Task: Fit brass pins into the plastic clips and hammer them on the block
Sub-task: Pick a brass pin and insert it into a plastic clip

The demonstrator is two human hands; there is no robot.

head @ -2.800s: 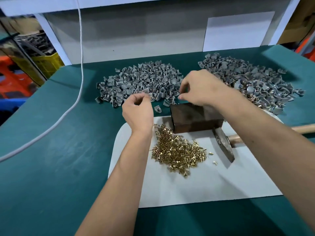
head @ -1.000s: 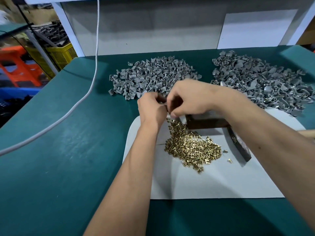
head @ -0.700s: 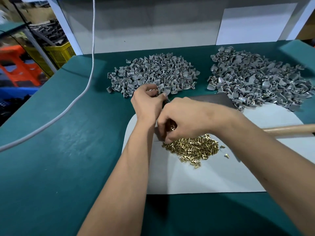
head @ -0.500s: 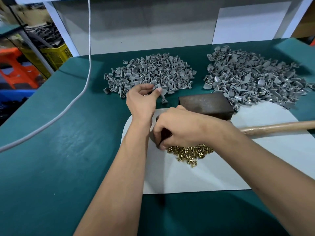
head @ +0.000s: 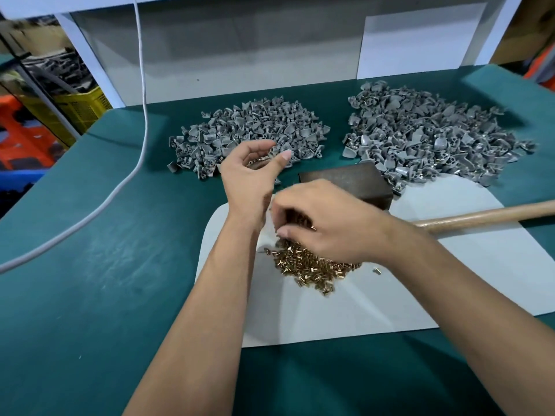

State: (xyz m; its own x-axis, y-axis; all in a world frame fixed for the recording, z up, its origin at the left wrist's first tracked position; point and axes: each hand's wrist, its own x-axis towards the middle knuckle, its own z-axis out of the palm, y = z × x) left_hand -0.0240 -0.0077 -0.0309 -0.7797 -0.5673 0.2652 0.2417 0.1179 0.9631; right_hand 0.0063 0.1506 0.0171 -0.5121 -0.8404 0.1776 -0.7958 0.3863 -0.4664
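Landmark: the block. Nearer than it, the right hand curls its fingertips into the brass pins, apparently to pick one. Left of it, the left hand cradles a plastic clip in loosely curled fingers, presumably ready for pinning. The hammer handle lies to its right.

Bright even overhead light, soft shadows (edges bowed by wide-angle lens).
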